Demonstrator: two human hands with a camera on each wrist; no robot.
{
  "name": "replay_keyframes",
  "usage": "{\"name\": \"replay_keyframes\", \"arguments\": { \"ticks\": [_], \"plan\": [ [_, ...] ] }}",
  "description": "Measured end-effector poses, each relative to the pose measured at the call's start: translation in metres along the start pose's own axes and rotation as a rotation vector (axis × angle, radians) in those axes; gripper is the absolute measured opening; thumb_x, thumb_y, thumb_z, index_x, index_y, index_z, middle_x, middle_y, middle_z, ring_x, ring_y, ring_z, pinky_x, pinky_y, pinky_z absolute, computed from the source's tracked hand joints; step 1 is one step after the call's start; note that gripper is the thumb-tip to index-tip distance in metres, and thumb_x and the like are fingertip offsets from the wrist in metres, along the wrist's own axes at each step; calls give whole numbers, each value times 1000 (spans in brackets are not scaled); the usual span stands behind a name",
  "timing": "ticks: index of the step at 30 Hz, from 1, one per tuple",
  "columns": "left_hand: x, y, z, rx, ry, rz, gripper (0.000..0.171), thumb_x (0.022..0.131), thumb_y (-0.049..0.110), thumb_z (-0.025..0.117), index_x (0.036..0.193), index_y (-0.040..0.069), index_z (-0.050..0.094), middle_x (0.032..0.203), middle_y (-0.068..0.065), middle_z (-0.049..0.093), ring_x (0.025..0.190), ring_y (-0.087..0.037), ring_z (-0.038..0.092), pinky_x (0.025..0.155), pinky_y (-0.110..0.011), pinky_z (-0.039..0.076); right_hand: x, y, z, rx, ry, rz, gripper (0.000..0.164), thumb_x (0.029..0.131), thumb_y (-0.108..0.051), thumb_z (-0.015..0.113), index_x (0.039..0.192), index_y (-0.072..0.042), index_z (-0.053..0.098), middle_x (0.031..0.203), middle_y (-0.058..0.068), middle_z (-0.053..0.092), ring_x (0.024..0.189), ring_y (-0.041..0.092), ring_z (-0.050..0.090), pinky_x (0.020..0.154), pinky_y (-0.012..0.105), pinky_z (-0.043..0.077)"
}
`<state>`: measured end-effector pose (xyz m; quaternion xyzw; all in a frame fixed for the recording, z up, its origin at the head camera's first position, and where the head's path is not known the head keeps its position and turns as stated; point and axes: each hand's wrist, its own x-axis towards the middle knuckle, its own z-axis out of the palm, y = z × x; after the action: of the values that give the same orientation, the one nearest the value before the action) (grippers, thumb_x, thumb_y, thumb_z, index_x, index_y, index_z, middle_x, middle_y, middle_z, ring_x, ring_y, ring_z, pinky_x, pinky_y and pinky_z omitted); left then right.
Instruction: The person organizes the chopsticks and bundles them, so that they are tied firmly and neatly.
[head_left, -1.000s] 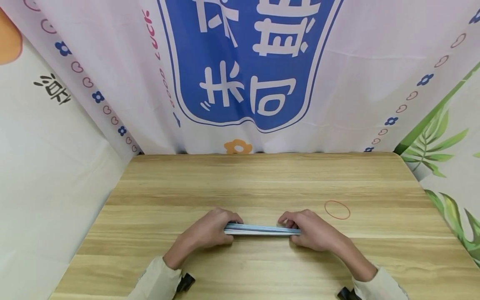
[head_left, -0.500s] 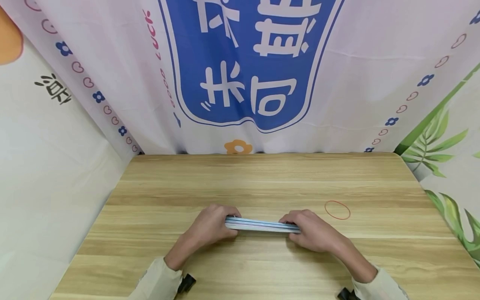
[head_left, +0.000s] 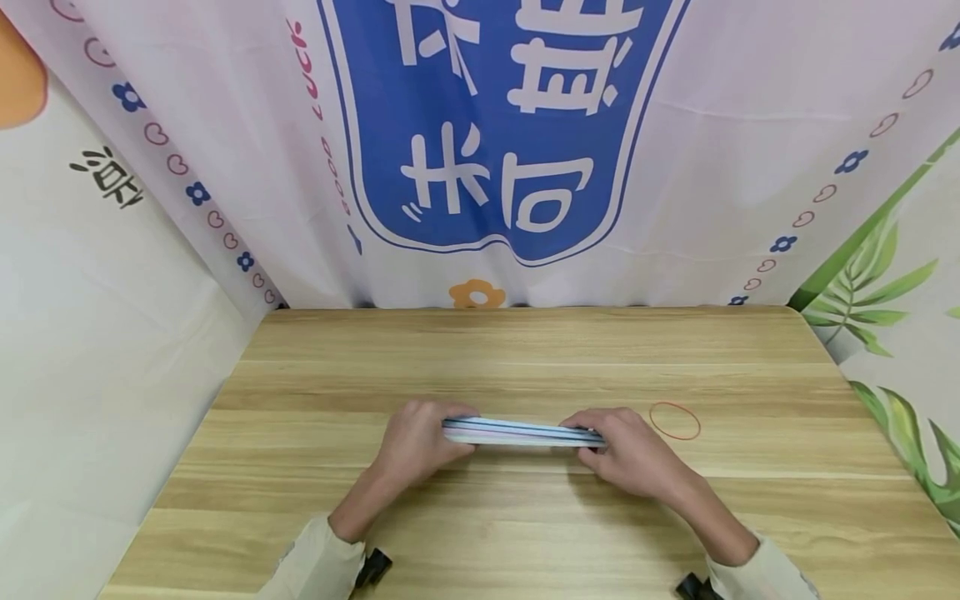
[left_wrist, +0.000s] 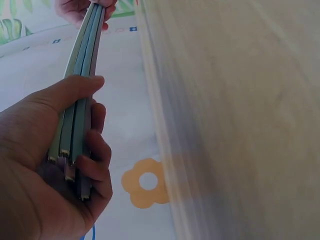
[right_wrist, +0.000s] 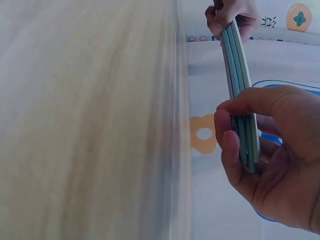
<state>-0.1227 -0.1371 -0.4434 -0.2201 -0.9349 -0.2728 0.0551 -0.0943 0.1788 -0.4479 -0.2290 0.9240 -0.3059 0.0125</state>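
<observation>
A bundle of several long, thin, straight sticks (head_left: 517,432) in pale blue, green and mauve lies crosswise between my hands, held a little above the wooden table. My left hand (head_left: 420,437) grips its left end, thumb on the near side. In the left wrist view the squared stick ends (left_wrist: 65,151) sit unevenly inside the curled fingers. Around the right end my right hand (head_left: 633,450) curls, the stick ends (right_wrist: 250,162) showing by the palm in the right wrist view. A thin red rubber band (head_left: 675,421) lies as an open loop right of that hand.
The wooden table (head_left: 510,350) ends at the back against a printed curtain (head_left: 712,183). Fabric walls stand at the left (head_left: 112,333) and right (head_left: 900,333). A black wrist strap part (head_left: 373,568) shows by the left cuff.
Both hands have raised the bundle and moved it slightly away from the body. More of the sticks' sides shows, and the left hand has shifted a little leftward. The rubber band stays put.
</observation>
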Motion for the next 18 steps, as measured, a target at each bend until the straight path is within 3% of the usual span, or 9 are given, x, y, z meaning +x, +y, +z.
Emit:
{"name": "replay_keyframes", "arguments": {
  "ticks": [8, 13, 18],
  "plan": [
    [2, -2, -8, -12, -26, 52, 26, 76, 27, 99, 95, 17, 85, 88, 5, 82, 69, -1, 64, 65, -21, 52, 1, 1, 1, 44, 73, -50, 25, 89, -3, 82, 108, -18, 83, 100, -5, 81, 80, -2, 64, 69, 24, 57],
    [2, -4, -14, -11, -16, 83, 36, 72, 42, 100, 93, 16, 86, 86, 4, 83, 64, 3, 62, 61, -17, 51, 2, 3, 1, 107, 82, -61, 22, 90, -7, 85, 107, -21, 85, 98, -7, 82, 79, -3, 66, 69, 25, 58],
    [3, -7, -15, -32, 14, 135, 40, 71, 43, 99, 92, 12, 86, 86, 0, 83, 65, 1, 66, 63, -17, 54, 2, 2, 0, 190, 72, -43, 19, 89, -16, 89, 106, -23, 85, 98, -9, 83, 80, -2, 69, 69, 23, 58]
  ]
}}
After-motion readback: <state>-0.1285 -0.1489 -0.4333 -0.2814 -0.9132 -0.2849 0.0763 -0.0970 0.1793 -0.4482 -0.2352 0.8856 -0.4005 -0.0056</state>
